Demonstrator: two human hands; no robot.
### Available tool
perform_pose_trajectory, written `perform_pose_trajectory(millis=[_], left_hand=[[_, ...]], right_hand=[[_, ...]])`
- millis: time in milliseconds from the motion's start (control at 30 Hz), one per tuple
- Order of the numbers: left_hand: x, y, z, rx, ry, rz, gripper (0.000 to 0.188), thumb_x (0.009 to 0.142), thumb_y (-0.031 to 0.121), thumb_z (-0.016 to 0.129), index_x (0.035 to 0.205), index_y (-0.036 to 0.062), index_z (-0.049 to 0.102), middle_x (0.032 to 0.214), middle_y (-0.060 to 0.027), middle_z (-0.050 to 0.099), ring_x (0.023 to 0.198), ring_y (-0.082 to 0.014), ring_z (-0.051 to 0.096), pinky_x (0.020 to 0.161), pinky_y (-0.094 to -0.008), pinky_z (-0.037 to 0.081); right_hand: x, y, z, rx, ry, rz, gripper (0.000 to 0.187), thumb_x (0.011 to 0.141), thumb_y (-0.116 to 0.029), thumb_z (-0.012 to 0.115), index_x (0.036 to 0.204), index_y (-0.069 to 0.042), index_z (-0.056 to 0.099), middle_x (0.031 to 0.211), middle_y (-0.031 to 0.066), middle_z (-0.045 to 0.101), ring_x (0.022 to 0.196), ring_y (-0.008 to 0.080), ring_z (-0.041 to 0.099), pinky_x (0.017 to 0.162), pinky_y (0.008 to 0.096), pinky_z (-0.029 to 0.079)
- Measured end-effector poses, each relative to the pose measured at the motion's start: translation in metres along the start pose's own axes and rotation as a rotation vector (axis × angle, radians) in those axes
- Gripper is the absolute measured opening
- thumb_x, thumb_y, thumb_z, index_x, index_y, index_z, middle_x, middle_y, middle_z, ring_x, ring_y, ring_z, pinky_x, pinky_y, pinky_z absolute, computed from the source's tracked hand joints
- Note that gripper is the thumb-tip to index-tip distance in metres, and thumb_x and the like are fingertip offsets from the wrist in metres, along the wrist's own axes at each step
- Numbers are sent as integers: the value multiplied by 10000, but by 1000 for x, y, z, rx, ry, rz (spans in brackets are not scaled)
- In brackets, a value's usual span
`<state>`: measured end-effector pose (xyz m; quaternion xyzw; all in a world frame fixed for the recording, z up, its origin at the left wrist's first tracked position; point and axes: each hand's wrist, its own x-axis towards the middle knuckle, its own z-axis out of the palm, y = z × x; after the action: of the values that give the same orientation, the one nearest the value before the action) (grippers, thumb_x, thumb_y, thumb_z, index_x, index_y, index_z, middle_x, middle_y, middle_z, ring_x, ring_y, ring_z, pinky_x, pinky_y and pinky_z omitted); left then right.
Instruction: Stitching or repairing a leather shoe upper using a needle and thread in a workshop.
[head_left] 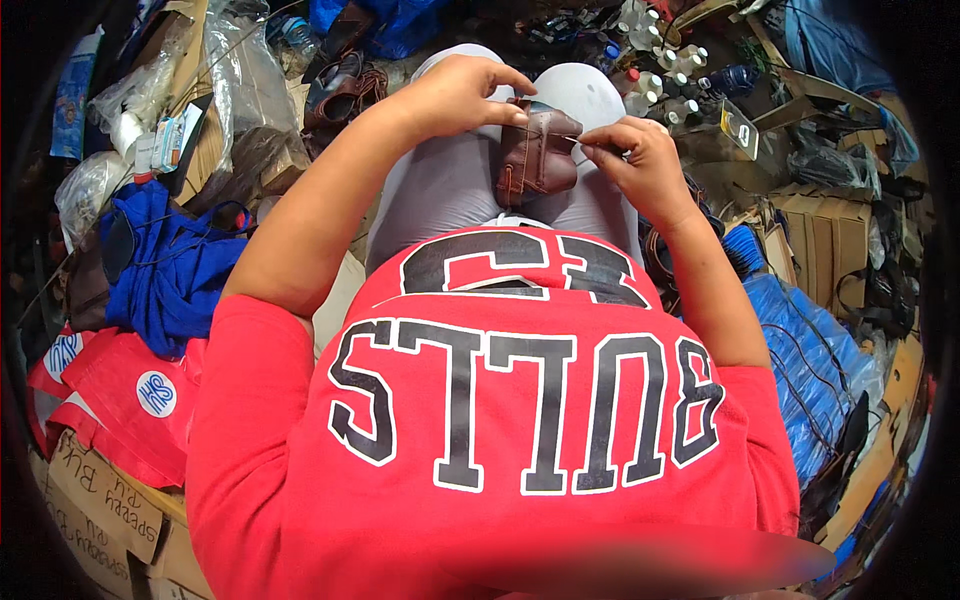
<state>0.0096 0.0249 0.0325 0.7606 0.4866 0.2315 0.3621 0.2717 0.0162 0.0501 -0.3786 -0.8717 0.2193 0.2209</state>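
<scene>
Several folds of red plastic [130,385] lie at the left, next to blue cloth [165,265]. The person's left hand [468,97] reaches the upper left of a brown leather piece [540,165], thumb and index finger apart; whether they grip it cannot be told. That piece sits on the lap, between 2 grey-clad knees [440,195]. At its right edge, the right hand [640,160] has thumb and finger together on a thin strand. Bottles [680,108] stand beyond, and a blue plastic-wrapped bundle [805,345] lies farther right.

leather piece [540,165]: dark brown | shirt [270,480]: red, black white-edged lettering [460,410] | trousers [435,205]: pale grey
</scene>
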Motion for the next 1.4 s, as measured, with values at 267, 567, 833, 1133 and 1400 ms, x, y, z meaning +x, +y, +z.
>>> perform_pose_trajectory(millis=[267,567,833,1133,1400], left_hand=[[10,-2,1,28,-112,-62,366,757,158,768,1102,81,677,927,-67,678,820,-134,596,741,-270,470],[18,2,-5,64,-142,-32,386,696,153,799,1060,74,695,937,-85,678,851,-175,610,802,-295,465],[46,3,-8,208,-421,-109,528,665,267,800,1145,98,658,1037,-161,673,974,-286,636,837,-349,484],[51,-7,8,77,-323,9,485,596,163,829,1042,63,667,911,-102,673,869,-222,618,788,-328,472],[11,-11,19,14,73,95,282,752,118,714,1029,88,672,1001,-94,607,842,-215,585,770,-324,460]], right_hand=[[12,-4,2,144,-30,123,121,758,-134,722,870,-89,729,691,97,624,594,219,596,571,313,466],[28,-7,-4,40,-155,87,128,759,-90,698,883,-69,724,760,121,666,683,199,656,643,291,506],[36,22,1,346,-377,184,133,796,-53,701,927,-66,722,888,18,620,872,121,599,777,248,465],[25,33,29,581,-229,327,87,774,-66,733,859,-53,716,809,1,646,768,94,589,702,254,476],[3,8,33,95,73,-67,174,726,-122,729,898,-142,713,747,53,617,672,235,582,646,330,427]])
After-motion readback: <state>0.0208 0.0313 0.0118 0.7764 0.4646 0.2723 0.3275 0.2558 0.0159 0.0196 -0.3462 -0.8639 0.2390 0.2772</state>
